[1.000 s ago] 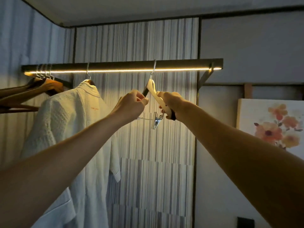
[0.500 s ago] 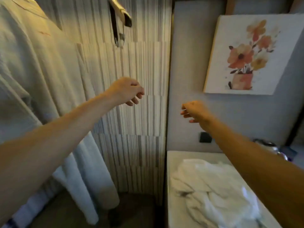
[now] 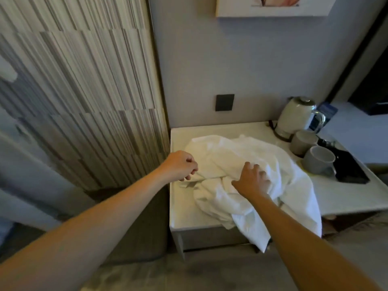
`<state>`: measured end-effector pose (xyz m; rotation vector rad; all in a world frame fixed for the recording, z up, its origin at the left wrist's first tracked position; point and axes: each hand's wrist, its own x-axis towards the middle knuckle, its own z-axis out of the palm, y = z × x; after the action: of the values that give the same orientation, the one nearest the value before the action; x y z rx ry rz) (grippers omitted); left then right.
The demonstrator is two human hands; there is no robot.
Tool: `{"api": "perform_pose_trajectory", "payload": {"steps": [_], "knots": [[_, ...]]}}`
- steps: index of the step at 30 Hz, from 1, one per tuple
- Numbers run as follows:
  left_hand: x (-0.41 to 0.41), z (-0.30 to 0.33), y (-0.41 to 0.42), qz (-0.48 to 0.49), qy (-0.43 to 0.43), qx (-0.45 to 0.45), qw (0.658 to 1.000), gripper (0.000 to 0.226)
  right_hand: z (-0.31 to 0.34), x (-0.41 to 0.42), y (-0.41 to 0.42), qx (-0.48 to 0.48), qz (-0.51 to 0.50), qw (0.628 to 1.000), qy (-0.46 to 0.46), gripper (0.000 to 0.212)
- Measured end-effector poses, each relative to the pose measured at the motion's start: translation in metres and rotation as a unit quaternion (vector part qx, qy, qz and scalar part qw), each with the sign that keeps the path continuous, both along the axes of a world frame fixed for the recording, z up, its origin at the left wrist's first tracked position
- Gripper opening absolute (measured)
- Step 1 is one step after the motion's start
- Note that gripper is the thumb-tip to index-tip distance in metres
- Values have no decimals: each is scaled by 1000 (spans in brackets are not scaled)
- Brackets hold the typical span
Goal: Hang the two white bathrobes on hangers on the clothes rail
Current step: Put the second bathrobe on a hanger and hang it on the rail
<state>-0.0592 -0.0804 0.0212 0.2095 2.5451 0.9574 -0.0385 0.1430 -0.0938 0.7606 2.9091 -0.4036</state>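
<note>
One white bathrobe [image 3: 247, 171] lies crumpled on a white counter [image 3: 182, 208], its heap spread across most of the near surface. The bundle's long axis runs from the far left of the counter, near the grey wall [image 3: 241, 59], toward the front right, where one loose end droops over the counter's front edge and points down.

Two bare hands reach over the robe. The right hand [image 3: 252, 181] rests palm down on the middle of the heap, fingers spread and pressed into the cloth. The left hand [image 3: 180, 165] hovers at the left edge of the robe, fingers curled in with the tips drawn together just above a fold; whether they pinch the cloth cannot be told.

To the right of the robe stand one pale kettle [image 3: 296, 116], at the back against the wall, and two grey mugs [image 3: 319, 159], in front of the kettle and close beside the robe's right edge. A dark tray [image 3: 350, 171] lies right of the mugs. One dark wall plate [image 3: 224, 102] sits on the wall above the robe. Striped panelling [image 3: 84, 91] rises to the robe's left.
</note>
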Motion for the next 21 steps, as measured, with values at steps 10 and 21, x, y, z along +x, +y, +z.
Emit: {"api": "perform_pose_trajectory", "payload": {"steps": [10,21], "knots": [[12,-71,-24,14,-53,2,999,23,-45,-10,39,-78,-75,988,110,48],[80,58,-99,78,96,37,992,59,282,37,-103,-344,171,862,332,10]]}}
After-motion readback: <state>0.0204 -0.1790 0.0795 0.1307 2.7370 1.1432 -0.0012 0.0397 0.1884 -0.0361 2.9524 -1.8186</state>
